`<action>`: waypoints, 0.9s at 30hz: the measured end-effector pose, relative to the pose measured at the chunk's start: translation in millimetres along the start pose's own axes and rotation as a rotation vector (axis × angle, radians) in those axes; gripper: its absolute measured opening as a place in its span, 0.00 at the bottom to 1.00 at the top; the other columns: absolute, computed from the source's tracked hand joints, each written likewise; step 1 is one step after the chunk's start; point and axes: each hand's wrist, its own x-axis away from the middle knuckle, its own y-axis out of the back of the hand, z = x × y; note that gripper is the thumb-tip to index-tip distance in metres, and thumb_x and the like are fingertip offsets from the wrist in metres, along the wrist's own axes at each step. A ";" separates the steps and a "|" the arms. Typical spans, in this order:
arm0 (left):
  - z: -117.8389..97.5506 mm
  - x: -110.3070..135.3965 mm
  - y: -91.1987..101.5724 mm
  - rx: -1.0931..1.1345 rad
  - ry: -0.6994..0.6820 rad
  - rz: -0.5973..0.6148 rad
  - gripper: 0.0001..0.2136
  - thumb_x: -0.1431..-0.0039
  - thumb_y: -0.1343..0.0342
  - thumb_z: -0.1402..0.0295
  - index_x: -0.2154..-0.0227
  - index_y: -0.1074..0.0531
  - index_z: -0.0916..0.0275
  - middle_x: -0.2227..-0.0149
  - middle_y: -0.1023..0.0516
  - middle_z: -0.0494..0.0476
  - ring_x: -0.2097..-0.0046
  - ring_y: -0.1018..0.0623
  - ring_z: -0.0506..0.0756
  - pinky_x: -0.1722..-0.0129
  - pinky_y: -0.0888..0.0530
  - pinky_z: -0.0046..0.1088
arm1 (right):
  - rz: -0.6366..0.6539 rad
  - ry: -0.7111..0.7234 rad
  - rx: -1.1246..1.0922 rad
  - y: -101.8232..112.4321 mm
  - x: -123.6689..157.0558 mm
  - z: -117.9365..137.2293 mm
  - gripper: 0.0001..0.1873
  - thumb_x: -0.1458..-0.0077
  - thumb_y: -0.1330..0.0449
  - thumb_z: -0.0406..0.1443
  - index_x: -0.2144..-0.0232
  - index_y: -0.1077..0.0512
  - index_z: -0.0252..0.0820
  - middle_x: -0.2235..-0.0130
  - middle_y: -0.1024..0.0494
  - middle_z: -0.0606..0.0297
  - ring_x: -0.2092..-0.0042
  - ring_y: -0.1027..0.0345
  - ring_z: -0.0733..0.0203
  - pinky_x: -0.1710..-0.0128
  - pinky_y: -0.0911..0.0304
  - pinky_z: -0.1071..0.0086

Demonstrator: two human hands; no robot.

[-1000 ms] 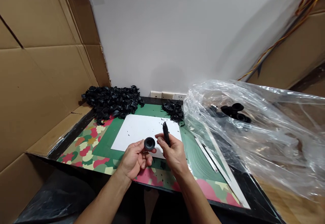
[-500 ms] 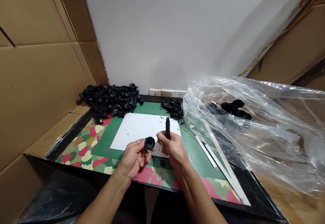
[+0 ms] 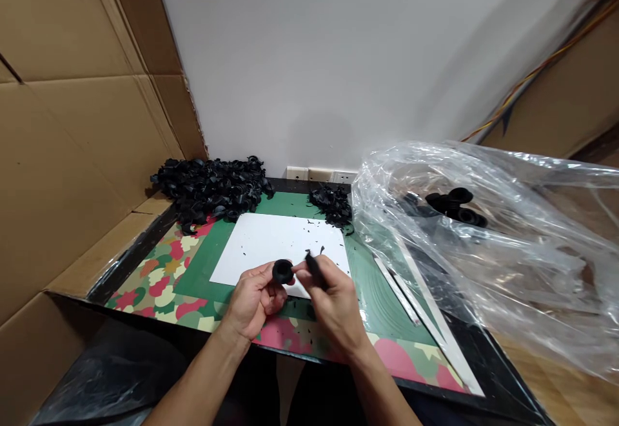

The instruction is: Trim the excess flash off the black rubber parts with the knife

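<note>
My left hand (image 3: 254,298) pinches a small round black rubber part (image 3: 283,271) between thumb and fingers, just above the near edge of a white sheet (image 3: 280,243). My right hand (image 3: 333,297) is closed round a slim black tool (image 3: 315,269), whose tip points left at the rubber part and nearly touches it. Both hands hover over a green cutting mat (image 3: 367,284) on a camouflage-patterned table top (image 3: 155,278).
Black rubber trimmings are heaped at the back left (image 3: 210,187), with a smaller heap at the back middle (image 3: 333,203). A large clear plastic bag (image 3: 483,245) with a few black parts (image 3: 457,205) fills the right. Cardboard walls (image 3: 72,142) stand at the left. White strips (image 3: 396,290) lie beside the mat.
The black tool in my right hand has tipped down from upright and moved left to the rubber part. My left hand has stayed almost still.
</note>
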 end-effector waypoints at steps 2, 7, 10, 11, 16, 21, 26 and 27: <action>2.1 0.9 -1.2 -0.003 -0.013 -0.026 0.11 0.60 0.36 0.69 0.73 0.25 0.70 0.83 0.30 0.51 0.85 0.36 0.43 0.87 0.46 0.16 | 0.044 0.129 0.202 -5.7 3.4 -2.6 0.10 0.47 0.46 0.31 0.70 0.24 0.42 0.73 0.31 0.66 0.73 0.38 0.64 0.74 0.43 0.73; 7.9 5.4 -4.4 -0.098 -0.083 -0.039 0.09 0.60 0.36 0.69 0.81 0.30 0.68 0.87 0.35 0.47 0.85 0.38 0.42 0.86 0.51 0.16 | 0.063 0.236 0.404 -21.1 7.3 -14.0 0.12 0.53 0.49 0.25 0.72 0.27 0.42 0.72 0.33 0.66 0.75 0.41 0.66 0.77 0.48 0.74; 8.7 4.1 -4.5 -0.080 -0.101 -0.082 0.14 0.61 0.34 0.63 0.81 0.31 0.67 0.87 0.35 0.47 0.85 0.39 0.42 0.86 0.50 0.16 | -0.016 0.211 0.204 -22.8 9.0 -13.4 0.08 0.52 0.49 0.27 0.76 0.32 0.42 0.73 0.34 0.67 0.73 0.40 0.65 0.74 0.44 0.73; 8.2 2.6 -4.1 -0.077 -0.116 -0.110 0.15 0.62 0.33 0.60 0.80 0.30 0.67 0.87 0.35 0.47 0.86 0.39 0.42 0.86 0.50 0.16 | -0.055 0.154 0.125 -21.2 9.2 -12.4 0.07 0.49 0.49 0.29 0.76 0.34 0.42 0.73 0.34 0.67 0.72 0.40 0.64 0.73 0.43 0.72; 4.6 -4.0 -1.6 -0.110 -0.152 -0.213 0.22 0.67 0.32 0.52 0.78 0.30 0.67 0.89 0.34 0.48 0.87 0.40 0.42 0.87 0.54 0.17 | -0.217 -0.334 -0.323 -3.8 3.8 -11.4 0.15 0.50 0.40 0.46 0.76 0.36 0.42 0.82 0.44 0.76 0.81 0.52 0.70 0.82 0.53 0.74; 6.5 -3.2 -1.3 -0.179 -0.110 -0.226 0.24 0.64 0.35 0.47 0.80 0.30 0.67 0.93 0.37 0.49 0.89 0.45 0.41 0.87 0.55 0.18 | -0.193 -0.521 -0.481 3.5 -3.6 -16.6 0.21 0.59 0.35 0.51 0.78 0.35 0.40 0.85 0.50 0.80 0.83 0.60 0.73 0.84 0.62 0.75; 6.8 -2.9 -2.9 -0.236 -0.140 -0.249 0.25 0.63 0.36 0.46 0.82 0.30 0.68 0.91 0.35 0.50 0.90 0.44 0.41 0.88 0.56 0.18 | -0.146 -0.562 -0.366 -1.3 -6.1 -21.9 0.20 0.60 0.35 0.50 0.78 0.31 0.39 0.86 0.47 0.78 0.84 0.58 0.72 0.84 0.62 0.75; 6.7 -3.5 -3.3 -0.236 -0.148 -0.253 0.25 0.63 0.36 0.46 0.82 0.30 0.68 0.89 0.32 0.51 0.90 0.43 0.41 0.88 0.55 0.18 | -0.139 -0.552 -0.337 -2.0 -6.4 -22.5 0.19 0.59 0.35 0.49 0.78 0.31 0.39 0.86 0.44 0.77 0.84 0.57 0.72 0.84 0.61 0.74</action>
